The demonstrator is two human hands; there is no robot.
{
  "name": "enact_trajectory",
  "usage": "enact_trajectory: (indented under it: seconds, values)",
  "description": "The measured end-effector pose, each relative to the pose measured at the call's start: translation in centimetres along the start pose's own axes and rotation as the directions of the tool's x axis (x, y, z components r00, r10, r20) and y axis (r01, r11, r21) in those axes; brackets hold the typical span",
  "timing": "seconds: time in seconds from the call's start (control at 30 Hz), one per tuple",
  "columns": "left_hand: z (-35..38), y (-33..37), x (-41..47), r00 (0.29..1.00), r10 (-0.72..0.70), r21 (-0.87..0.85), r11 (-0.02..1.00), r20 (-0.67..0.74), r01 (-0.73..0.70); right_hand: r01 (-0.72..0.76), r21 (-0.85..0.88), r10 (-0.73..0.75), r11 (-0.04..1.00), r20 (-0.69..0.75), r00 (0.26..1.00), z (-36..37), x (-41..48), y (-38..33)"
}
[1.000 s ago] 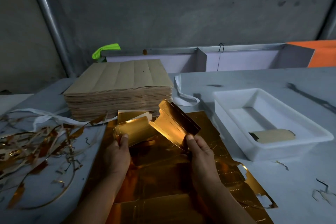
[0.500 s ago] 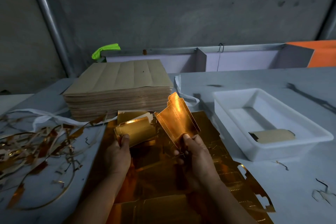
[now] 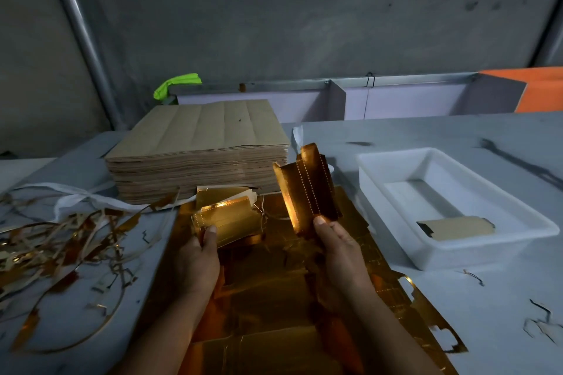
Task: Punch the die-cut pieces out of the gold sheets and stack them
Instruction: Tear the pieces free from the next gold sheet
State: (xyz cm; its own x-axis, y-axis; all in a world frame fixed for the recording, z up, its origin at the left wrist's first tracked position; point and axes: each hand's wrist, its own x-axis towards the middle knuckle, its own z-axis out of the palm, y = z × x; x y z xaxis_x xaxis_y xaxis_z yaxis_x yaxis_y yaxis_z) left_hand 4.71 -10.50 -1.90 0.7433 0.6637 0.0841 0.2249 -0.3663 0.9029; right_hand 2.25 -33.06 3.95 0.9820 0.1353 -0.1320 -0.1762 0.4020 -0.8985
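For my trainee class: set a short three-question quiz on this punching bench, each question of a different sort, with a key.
1. True or false: the left hand holds nothing.
2. What lies in the white tray? A) scissors B) one brown-side-up piece C) a tape roll
3. Fill the gap: the gold scrap strips lie on the person's ___ side.
Key: 1 false: it holds a small stack of gold pieces, while the right hand holds a single gold piece. 2 B. 3 left.
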Motion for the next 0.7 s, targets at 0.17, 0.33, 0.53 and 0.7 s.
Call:
enact_trajectory:
  seconds: [0.17,0.33,0.53,0.7]
  values:
    - [0.0,-0.1,0.0,1.000,0.013,-0.010,1.000,0.010,-0.012,-0.020,-0.292,-0.098,0.956,-0.383,0.919,-1.3,2.4,-1.8]
    - [0.0,-0.1,0.0,0.999,0.029,-0.042,0.999,0.016,-0.028,-0.088,-0.535,-0.198,0.840,-0.454,0.869,-3.4,5.4,-2.3]
    - [0.0,0.2,-0.2,0.999,0.038,-0.015,0.999,0.012,-0.037,-0.191,-0.628,-0.202,0.755,-0.499,0.843,-4.6,6.4,-1.9]
    - [-0.2,0.4,-0.3,0.999,0.031,-0.039,0.999,0.017,-0.030,-0.239,-0.731,-0.179,0.639,-0.443,0.878,-4.7,6.0,-1.7]
